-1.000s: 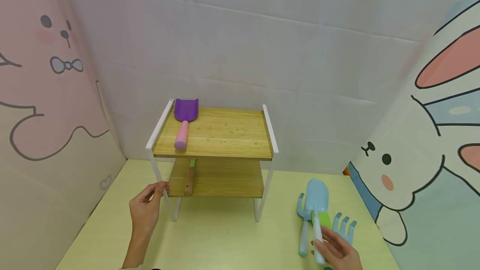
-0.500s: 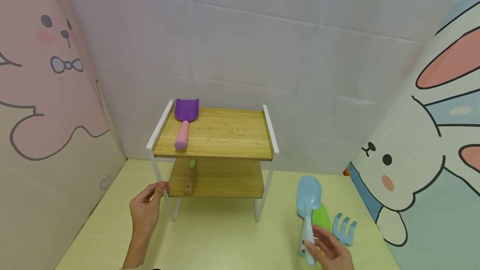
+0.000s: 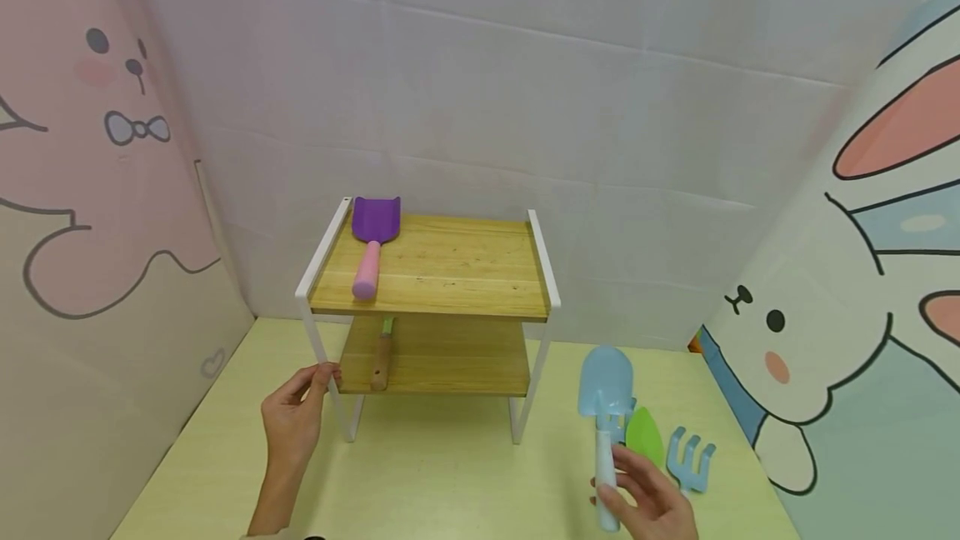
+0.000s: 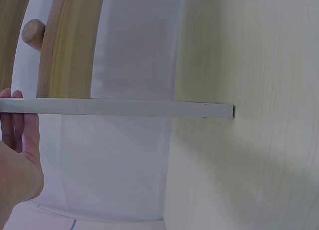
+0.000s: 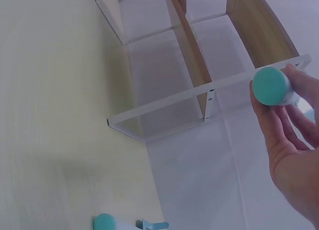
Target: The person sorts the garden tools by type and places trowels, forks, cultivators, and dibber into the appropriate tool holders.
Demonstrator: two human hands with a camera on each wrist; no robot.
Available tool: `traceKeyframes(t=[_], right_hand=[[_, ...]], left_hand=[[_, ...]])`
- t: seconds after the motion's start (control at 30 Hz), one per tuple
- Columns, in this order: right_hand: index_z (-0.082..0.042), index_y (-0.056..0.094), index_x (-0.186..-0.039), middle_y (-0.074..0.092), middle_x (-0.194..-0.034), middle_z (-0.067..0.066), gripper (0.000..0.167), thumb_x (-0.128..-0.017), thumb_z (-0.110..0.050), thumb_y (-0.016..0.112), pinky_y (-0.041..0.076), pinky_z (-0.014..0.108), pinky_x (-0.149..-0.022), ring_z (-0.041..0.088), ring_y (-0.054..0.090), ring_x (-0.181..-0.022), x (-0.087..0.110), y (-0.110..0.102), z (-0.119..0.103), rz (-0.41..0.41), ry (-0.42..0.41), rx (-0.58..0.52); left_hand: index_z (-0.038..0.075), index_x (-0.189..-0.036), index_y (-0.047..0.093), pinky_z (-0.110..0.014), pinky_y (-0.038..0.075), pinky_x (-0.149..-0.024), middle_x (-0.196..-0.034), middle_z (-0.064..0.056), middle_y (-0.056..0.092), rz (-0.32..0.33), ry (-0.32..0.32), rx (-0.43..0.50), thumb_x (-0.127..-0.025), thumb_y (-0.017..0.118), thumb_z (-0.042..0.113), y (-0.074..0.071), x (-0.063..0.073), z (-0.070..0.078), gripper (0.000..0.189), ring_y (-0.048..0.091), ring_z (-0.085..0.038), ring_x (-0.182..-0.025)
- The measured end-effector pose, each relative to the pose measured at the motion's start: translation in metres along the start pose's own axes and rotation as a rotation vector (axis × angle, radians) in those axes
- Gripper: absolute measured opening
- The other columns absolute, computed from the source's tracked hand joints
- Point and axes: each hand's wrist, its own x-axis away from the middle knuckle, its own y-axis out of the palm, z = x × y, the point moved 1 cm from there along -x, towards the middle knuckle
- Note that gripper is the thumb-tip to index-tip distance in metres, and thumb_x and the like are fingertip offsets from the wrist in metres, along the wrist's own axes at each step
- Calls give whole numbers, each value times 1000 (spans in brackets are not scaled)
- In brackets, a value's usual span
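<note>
Right hand grips the trowel above the worktop at five o'clock; left hand pinches the rack at eight o'clock. Swung low towards ten o'clock, the trowel could jolt the rack.

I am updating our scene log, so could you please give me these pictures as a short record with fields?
Left hand: grips a white rack leg
Right hand: holds a pale blue trowel by its handle, above the table
Upper shelf: pink-handled purple scoop
Lower shelf: wooden-handled tool, far end hidden by the upper shelf
Table, right side: blue rake, green leaf-shaped thing; another blue tool, mostly hidden behind the trowel
</note>
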Motion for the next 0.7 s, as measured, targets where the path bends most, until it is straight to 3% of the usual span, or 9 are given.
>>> traceKeyframes(t=[0.27,0.53,0.7], right_hand=[[14,58,-129,72,-113,3,48,-84,13,75,64,45,-71,21,73,-91,4,9,-8,-67,-120,-46],[11,60,-130,71,-114,3,49,-84,11,77,63,49,-72,21,73,-91,6,20,-18,-94,-132,1],[10,61,-127,71,-115,3,47,-83,14,76,63,47,-70,20,74,-93,4,25,-22,-138,-188,9]], left_hand=[[-16,-95,73,-14,56,-81,-81,-6,76,0,11,10,-98,63,-9,1,0,2,12,73,-5,-81],[-16,-95,73,-14,56,-81,-82,-5,76,11,-20,28,-98,64,-7,1,0,0,13,73,-6,-80],[-16,-96,73,-14,55,-83,-82,-6,76,9,-24,32,-98,64,-7,0,1,-1,13,73,-5,-82]])
